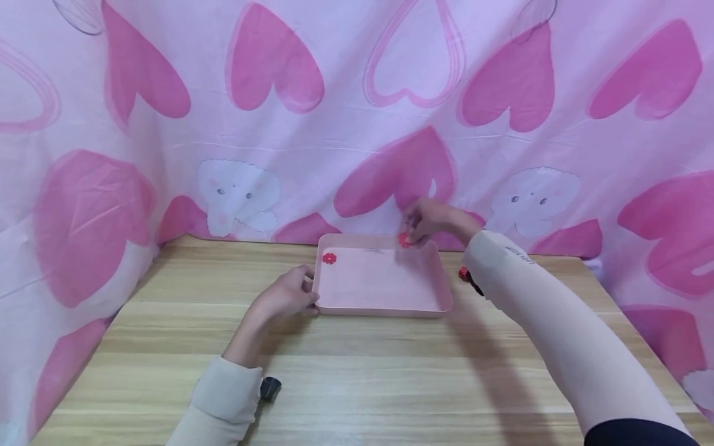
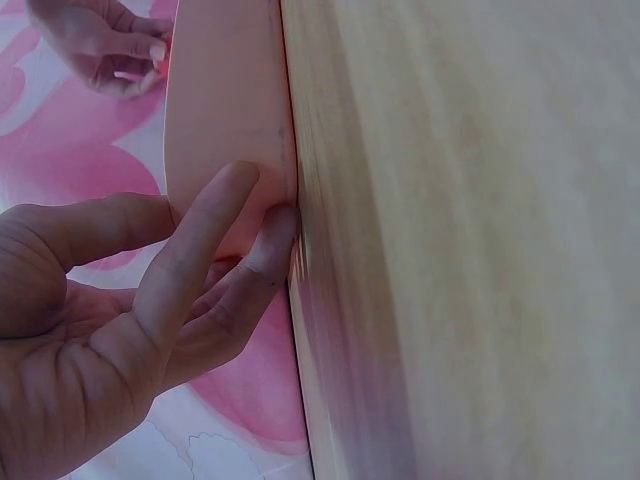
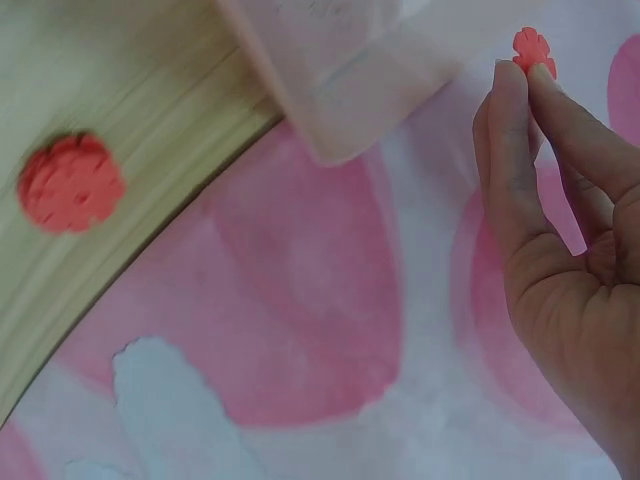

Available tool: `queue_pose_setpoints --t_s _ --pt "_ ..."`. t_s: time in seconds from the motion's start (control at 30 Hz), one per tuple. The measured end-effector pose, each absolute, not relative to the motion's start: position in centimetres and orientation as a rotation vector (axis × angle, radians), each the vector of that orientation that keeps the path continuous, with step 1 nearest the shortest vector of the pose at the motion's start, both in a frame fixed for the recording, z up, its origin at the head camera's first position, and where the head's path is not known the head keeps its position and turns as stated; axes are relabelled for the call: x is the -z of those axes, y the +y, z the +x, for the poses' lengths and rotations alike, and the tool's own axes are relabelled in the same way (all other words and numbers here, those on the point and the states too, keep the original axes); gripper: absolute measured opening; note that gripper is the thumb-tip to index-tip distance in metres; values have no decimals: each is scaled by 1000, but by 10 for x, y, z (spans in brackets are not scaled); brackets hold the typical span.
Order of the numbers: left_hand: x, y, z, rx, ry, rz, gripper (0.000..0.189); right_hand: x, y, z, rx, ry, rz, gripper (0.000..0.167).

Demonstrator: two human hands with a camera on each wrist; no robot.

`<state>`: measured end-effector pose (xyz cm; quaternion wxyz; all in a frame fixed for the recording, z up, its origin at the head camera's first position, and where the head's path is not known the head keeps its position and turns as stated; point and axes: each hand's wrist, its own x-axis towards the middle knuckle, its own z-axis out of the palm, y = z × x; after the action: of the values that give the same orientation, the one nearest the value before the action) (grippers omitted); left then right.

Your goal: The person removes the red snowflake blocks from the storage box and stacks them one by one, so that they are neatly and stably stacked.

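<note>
A shallow pink tray (image 1: pixel 385 313) sits on the table. Inside it, near the far left corner, lies a red flower-shaped disc (image 1: pixel 329 258). My left hand (image 1: pixel 287 292) grips the tray's left side; in the left wrist view its bent fingers (image 2: pixel 190 260) lie against the wall, down by the tabletop. Above the tray's far right corner, my right hand (image 1: pixel 426 220) pinches another red flower-shaped disc (image 3: pixel 533 50) between thumb and fingertips, as the right wrist view shows plainly.
To the right of the tray is a small stack of red flower discs (image 3: pixel 72 182), partly hidden by the right sleeve in the head view. The wooden table (image 1: pixel 357 384) ends at a pink heart-print cloth (image 1: pixel 312 136) hanging behind and at the sides.
</note>
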<state>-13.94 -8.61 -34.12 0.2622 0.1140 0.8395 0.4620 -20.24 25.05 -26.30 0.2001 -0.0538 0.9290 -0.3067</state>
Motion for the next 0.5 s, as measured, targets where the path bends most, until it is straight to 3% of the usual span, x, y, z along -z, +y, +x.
queue_pose_setpoints --t_s 0.13,0.5 --pt "341 -87 -141 -1251 2272 315 45 259 266 -200 794 2652 -150 23" --pt "340 -89 -140 -1220 2281 316 46 261 312 -188 807 2665 -131 14"
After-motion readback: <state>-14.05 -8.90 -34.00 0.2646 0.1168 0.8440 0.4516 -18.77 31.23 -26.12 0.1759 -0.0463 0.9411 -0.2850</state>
